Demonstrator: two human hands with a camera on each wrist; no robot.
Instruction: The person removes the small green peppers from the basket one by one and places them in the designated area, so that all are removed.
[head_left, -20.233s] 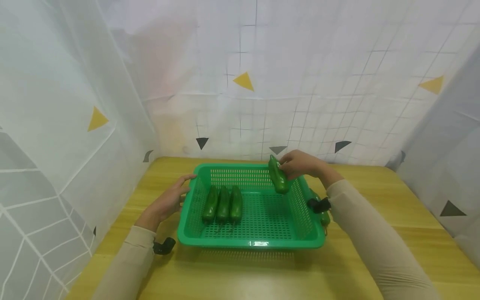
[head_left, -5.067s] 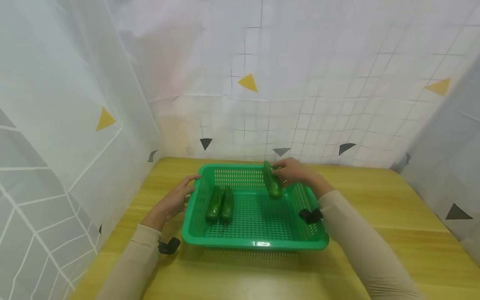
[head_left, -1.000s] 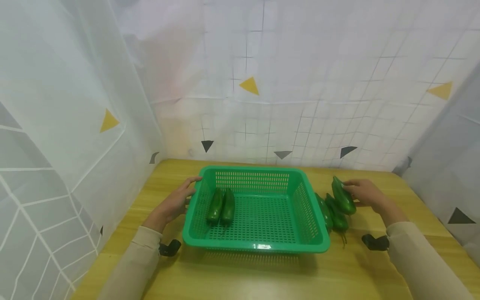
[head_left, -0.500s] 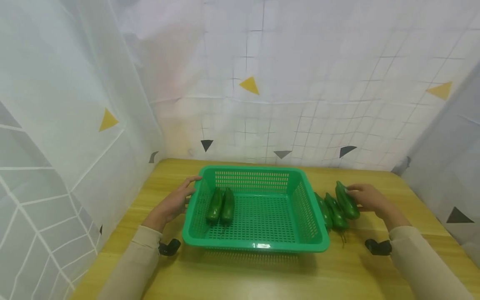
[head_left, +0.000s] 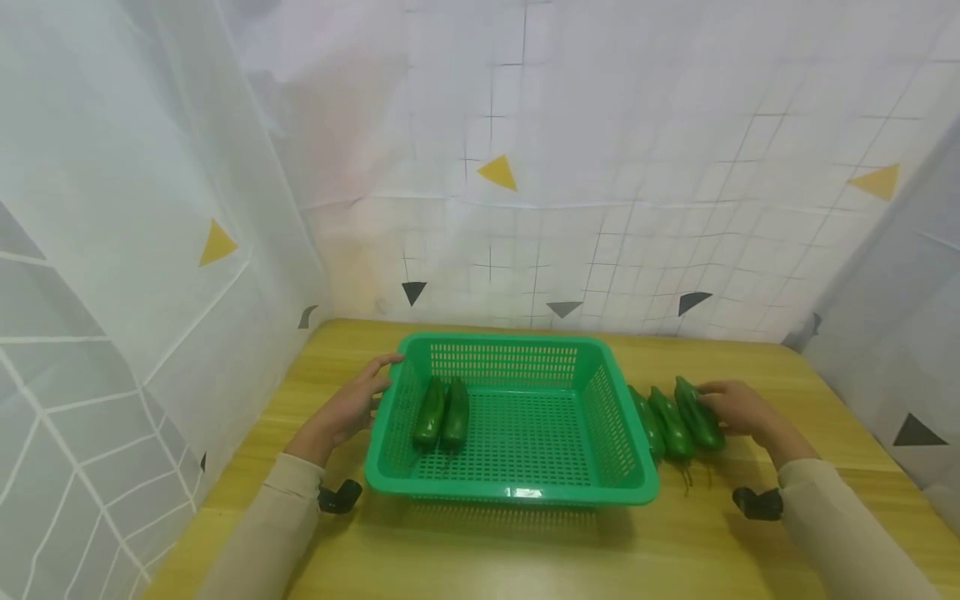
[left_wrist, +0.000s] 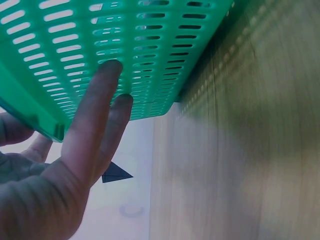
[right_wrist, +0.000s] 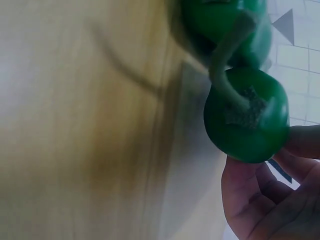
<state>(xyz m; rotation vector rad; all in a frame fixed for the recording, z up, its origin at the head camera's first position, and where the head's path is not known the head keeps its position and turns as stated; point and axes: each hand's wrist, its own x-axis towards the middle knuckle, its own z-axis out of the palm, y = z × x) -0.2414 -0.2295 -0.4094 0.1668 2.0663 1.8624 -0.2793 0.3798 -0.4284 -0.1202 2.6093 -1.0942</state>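
My right hand (head_left: 738,407) pinches a long green chili pepper (head_left: 699,417) at the right of the basket. In the right wrist view the thumb and fingers hold this pepper (right_wrist: 247,117) from one side, its curved stem facing the camera. Two similar peppers (head_left: 672,423) lie to its left, the nearer one to the basket partly hidden by the rim. My left hand (head_left: 348,408) rests at the left side of the green basket (head_left: 510,493). In the left wrist view two straight fingers (left_wrist: 95,115) lie against its slotted outer wall; others reach the rim.
Two green peppers (head_left: 442,417) lie side by side at the left inside the basket. A yellow wooden table (head_left: 487,550) carries everything. White patterned sheeting (head_left: 570,167) stands behind and at both sides.
Over the longer span, peppers have passed from the basket to the table on its right. Within the last second my right hand has lowered its pepper beside the other two. My left hand stays.
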